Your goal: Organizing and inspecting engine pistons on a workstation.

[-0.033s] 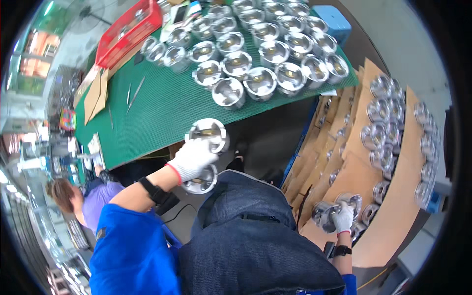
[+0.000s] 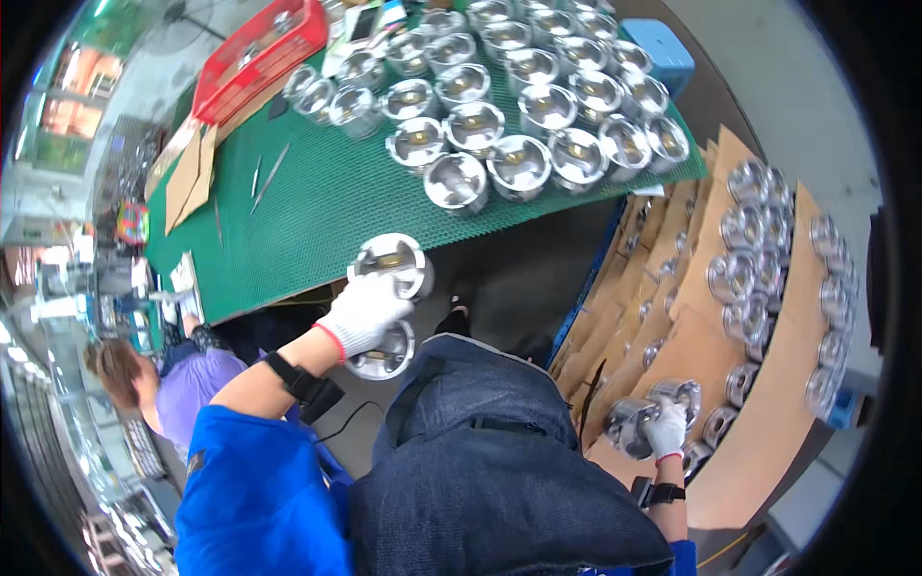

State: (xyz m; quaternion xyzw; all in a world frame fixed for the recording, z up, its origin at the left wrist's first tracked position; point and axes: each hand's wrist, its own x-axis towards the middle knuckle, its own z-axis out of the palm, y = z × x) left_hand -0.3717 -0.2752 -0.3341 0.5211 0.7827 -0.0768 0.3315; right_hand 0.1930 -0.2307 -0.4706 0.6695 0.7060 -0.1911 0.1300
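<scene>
My left hand [image 2: 369,312], in a white glove with a red cuff, is closed on two silver metal pistons. The upper piston [image 2: 408,272] shows its hollow inside beyond my fingers; a lower piston [image 2: 384,353] hangs beneath my palm. Both are off the near edge of the green-matted table [image 2: 298,211]. At the lower right, my gloved right hand [image 2: 666,429] is closed around metal pistons. One piston [image 2: 626,424] lies to the left of my fingers and another [image 2: 684,392] just beyond them, above a brown cardboard sheet [image 2: 629,472]. My right fingertips are partly hidden.
Several pistons [image 2: 519,165] stand in rows across the table's far right. A red crate [image 2: 257,58], cardboard pieces [image 2: 192,178] and thin tools [image 2: 271,178] lie farther left. Cardboard layers bear more pistons [image 2: 732,276] at right. A person in purple [image 2: 197,384] works at far left.
My left hand has shifted slightly left with its two pistons. My right hand and its pistons have moved a little to the left over the cardboard. The view has tilted slightly.
</scene>
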